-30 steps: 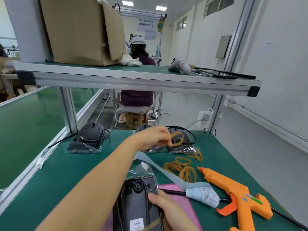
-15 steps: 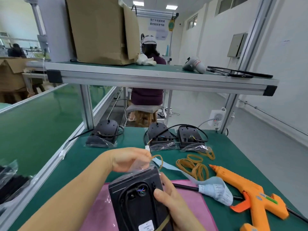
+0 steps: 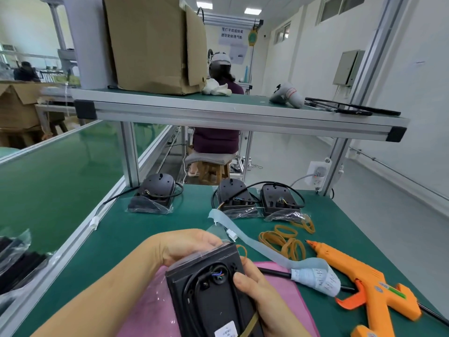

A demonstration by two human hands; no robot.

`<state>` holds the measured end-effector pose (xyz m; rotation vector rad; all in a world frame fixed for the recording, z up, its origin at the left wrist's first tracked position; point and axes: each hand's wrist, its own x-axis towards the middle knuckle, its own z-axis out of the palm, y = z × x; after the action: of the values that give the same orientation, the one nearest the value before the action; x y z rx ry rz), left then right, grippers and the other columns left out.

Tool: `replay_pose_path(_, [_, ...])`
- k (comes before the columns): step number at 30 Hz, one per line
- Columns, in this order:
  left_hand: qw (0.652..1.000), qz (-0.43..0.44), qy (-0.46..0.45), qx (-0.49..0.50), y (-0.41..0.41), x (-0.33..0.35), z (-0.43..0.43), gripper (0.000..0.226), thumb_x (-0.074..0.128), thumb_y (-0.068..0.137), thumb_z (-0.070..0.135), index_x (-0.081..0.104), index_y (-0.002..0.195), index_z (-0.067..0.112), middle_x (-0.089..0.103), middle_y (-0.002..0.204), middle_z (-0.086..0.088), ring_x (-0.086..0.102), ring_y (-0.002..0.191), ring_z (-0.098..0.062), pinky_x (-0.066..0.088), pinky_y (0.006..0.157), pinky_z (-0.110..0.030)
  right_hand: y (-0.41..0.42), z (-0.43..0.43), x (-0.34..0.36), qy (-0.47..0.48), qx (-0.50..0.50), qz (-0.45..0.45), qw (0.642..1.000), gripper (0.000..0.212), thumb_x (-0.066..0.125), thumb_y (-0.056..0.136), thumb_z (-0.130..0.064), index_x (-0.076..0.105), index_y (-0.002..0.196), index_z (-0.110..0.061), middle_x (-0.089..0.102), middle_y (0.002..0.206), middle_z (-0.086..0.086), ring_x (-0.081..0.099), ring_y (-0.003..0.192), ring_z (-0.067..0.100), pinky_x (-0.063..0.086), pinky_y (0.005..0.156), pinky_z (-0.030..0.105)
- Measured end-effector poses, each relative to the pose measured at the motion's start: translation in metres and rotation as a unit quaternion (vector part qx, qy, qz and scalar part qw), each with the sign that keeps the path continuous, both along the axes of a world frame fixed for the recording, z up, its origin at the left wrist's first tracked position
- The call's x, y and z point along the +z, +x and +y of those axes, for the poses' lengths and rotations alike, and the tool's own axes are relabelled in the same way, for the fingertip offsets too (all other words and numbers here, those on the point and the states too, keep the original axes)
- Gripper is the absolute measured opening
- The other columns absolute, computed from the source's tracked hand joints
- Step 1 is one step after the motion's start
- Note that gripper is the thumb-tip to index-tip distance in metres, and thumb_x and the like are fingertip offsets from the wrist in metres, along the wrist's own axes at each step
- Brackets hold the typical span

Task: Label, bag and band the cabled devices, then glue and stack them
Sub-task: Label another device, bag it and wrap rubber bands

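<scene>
Green bench [image 3: 170, 227] is overhung by a shelf [image 3: 218, 113]. Orange glue gun [image 3: 364, 283], label strip [image 3: 267, 251] and loose rubber bands [image 3: 284, 242] are laid at right. The black device [image 3: 211, 295] is held over a pink mat [image 3: 150, 300]: top end gripped by the left hand [image 3: 184, 244], right edge clasped by the right hand [image 3: 257, 288], thumb pressed on the back. Left fingertips hidden behind it; lower end cut off.

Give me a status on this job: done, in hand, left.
Done: three bagged devices stand at the back of the table. In hand: left hand and right hand grip a labelled device in its bag, a band at its top. Left: glue gun lies unused; nothing stacked.
</scene>
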<state>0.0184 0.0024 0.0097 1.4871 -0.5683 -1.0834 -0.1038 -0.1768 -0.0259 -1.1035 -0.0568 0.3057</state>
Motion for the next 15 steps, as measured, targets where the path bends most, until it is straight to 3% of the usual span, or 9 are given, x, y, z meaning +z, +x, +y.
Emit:
replay_pose_path(4, [1.0,-0.003,-0.013,0.021,-0.005,0.004,-0.001,0.014,0.059,0.087,0.006,0.069,0.084,0.015,0.068,0.082,-0.001,0.064,0.073,-0.012,0.054,0.072,-0.026,-0.003,-0.001,0.001,-0.021,0.002,-0.009,1.0,0.069,0.079,0.07,-0.025,0.052,0.131,-0.004,0.055,0.132,0.029,0.047,0.126,0.05,0.031,0.11,0.061])
replay_pose_path(8, [0.99,0.024,-0.099,0.094,-0.008,0.006,-0.008,0.006,0.058,0.085,0.01,0.052,0.082,0.01,0.052,0.06,0.0,0.051,0.058,-0.012,0.046,0.062,-0.021,-0.006,0.001,0.001,-0.055,0.002,0.006,0.998,0.059,0.078,0.069,-0.026,0.061,0.123,-0.007,0.061,0.127,0.025,0.056,0.119,0.042,0.042,0.106,0.052])
replay_pose_path(11, [0.979,0.04,-0.145,0.137,-0.01,0.008,-0.012,0.005,0.057,0.084,0.007,0.052,0.083,0.007,0.04,0.053,0.001,0.041,0.051,-0.013,0.041,0.056,-0.021,-0.005,0.0,0.001,-0.09,-0.015,0.03,0.995,0.057,0.08,0.062,-0.028,0.065,0.112,-0.005,0.067,0.115,0.023,0.066,0.104,0.035,0.052,0.091,0.043])
replay_pose_path(15, [0.984,-0.055,-0.104,0.135,-0.015,0.017,-0.018,0.005,0.062,0.081,0.006,0.065,0.079,0.009,0.053,0.06,0.003,0.037,0.053,-0.01,0.033,0.057,-0.02,-0.003,-0.001,0.003,-0.117,-0.034,0.069,0.99,0.052,0.079,0.063,-0.026,0.064,0.106,-0.002,0.069,0.107,0.024,0.067,0.095,0.033,0.053,0.089,0.045])
